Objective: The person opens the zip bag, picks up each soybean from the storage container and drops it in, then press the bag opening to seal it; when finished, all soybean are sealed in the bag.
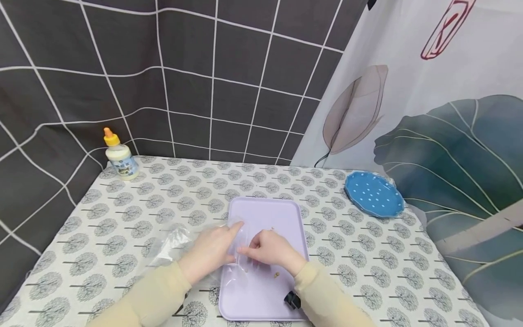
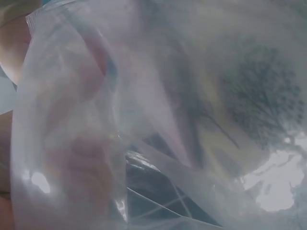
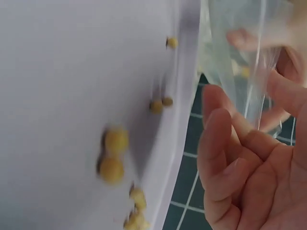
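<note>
My left hand (image 1: pixel 210 250) holds a clear plastic bag (image 1: pixel 173 243), its thumb and index finger spread at the bag's edge. My right hand (image 1: pixel 269 249) reaches to that edge from the right over the lilac tray (image 1: pixel 265 209). In the right wrist view its lower fingers curl toward the palm; the thumb and index finger reach the clear plastic, and what lies between their tips cannot be made out. A small yellow bit (image 3: pixel 245 72) shows by the plastic. Several small yellow beans (image 3: pixel 116 140) lie on the tray. Blurred plastic fills most of the left wrist view.
A glue bottle (image 1: pixel 122 159) with an orange tip stands at the back left. A blue dish with white dots (image 1: pixel 373 194) is at the back right. The tablecloth (image 1: pixel 135 213) has a tree print. Dark checked cloth (image 1: pixel 188 91) hangs behind.
</note>
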A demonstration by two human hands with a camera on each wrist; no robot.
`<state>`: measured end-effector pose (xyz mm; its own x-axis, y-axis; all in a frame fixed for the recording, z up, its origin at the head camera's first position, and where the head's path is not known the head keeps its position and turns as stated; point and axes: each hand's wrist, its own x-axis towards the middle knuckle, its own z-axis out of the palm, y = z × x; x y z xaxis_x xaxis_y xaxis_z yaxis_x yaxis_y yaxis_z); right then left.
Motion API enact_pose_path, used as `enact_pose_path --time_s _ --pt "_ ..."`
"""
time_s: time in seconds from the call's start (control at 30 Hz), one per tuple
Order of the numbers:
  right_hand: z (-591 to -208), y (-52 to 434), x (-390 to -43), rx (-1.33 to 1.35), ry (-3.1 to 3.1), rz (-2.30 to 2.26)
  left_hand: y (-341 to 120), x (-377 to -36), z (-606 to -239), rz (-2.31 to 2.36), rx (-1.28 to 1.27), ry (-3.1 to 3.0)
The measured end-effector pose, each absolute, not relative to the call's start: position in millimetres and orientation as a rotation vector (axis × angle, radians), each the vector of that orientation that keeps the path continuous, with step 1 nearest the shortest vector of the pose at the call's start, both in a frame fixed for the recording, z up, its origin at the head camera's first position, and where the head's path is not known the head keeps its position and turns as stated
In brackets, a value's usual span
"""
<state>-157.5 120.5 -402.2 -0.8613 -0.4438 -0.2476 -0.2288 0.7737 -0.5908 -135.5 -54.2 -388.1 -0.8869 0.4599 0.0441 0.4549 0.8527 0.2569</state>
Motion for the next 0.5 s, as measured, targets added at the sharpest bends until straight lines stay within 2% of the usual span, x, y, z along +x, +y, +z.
enact_pose_path --time_s 0.17,0.5 --pt "-404.5 116.2 -154.3 -0.586 2.601 -0.746 -53.0 -136.0 -390.5 0.437 0.769 3.005" --pt "-403.6 120.7 -156.0 -0.539 2.576 -0.773 -52.7 -137.0 -390.9 0.357 0.836 3.009"
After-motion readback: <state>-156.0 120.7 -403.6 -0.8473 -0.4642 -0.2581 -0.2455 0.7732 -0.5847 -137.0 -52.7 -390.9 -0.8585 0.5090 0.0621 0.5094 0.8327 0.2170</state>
